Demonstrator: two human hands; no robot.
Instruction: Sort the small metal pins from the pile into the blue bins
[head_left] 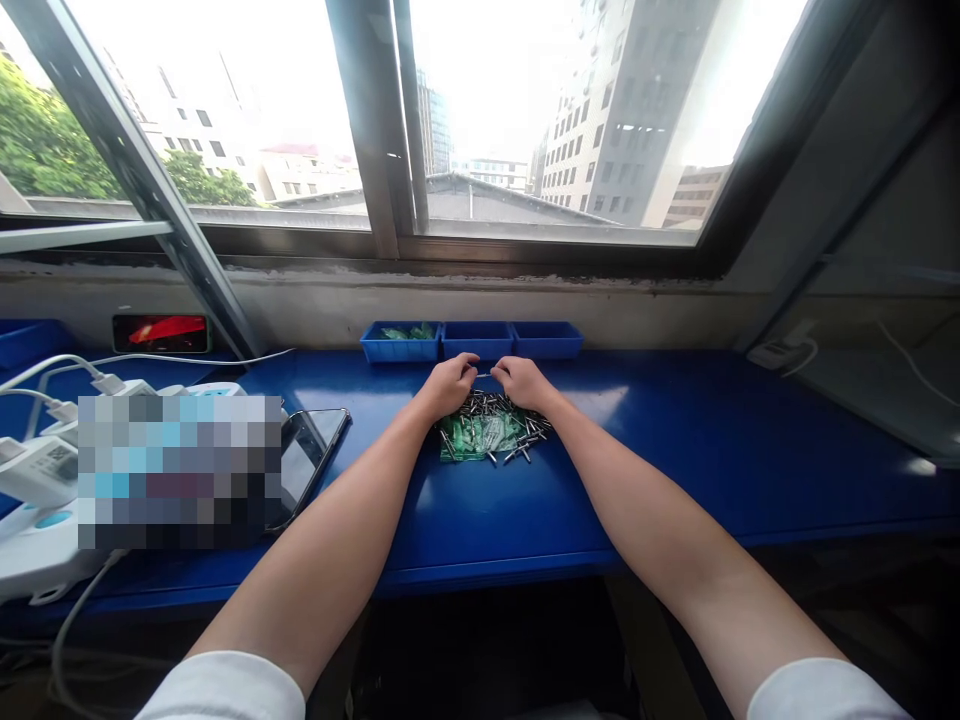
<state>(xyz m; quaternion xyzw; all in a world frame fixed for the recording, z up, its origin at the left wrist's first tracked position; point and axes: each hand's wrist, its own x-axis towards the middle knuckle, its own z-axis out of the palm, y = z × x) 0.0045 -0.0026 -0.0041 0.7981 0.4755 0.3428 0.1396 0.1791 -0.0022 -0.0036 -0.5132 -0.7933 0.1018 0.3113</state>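
White sleeves [225,690] and bare forearms [337,545] come nearest, reaching from the near side toward the pile [491,403] of metal pins. Farthest left of the pile sits a power strip [37,560], partly lost behind a blurred patch; beyond it leans one phone [160,334], and a flat phone [322,440] lies closer to the pile, where a careless left elbow could shove it. Behind the pile, slightly left, the left bin [400,352] holds green packets. At the pile's far left edge, the left hand [450,385] has thumb and finger pinched on one end of a thin pin [483,376], just above the pile. Straight behind stands the middle bin [472,350]. On the pile's near side lies a green bag [480,438] strewn with pins; a tug at it could scatter them. At the far right edge, the right hand [525,382] seems closed on the pin's other end, though it is small to judge; a slipped pinch could lose it among its like. Behind, rightward, stands the right bin [559,348]
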